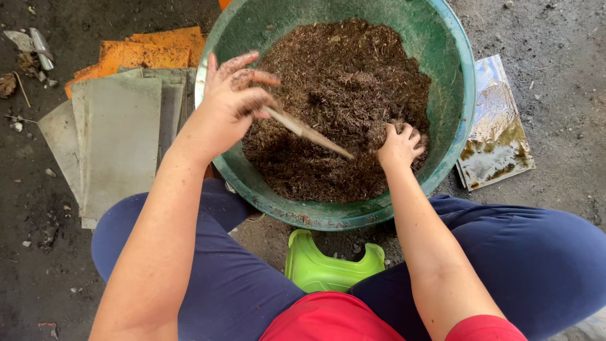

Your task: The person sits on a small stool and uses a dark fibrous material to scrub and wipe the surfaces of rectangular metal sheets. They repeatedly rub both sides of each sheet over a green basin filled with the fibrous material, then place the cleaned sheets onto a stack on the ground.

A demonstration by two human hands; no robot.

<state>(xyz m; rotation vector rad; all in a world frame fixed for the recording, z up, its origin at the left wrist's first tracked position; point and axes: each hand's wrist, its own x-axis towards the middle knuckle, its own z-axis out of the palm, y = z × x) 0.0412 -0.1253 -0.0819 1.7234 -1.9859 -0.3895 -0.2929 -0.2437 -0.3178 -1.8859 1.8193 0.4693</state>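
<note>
- Gripping a stick (309,133), the left hand (235,95) is loosely closed.
- Right hand (399,145) fisted in mulch (344,82), inside basin (457,76).

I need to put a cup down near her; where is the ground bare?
Bare ground lies left of the grey sheets and right of the foil tray. It is crowded around the green basin, where the left hand and right hand work the brown mulch.

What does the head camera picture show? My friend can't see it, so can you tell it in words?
A seated person's two hands work in a big green basin full of brown fibrous mulch. The left hand holds a thin stick; the right hand digs into the mulch. Grey and orange sheets lie beside it.
</note>
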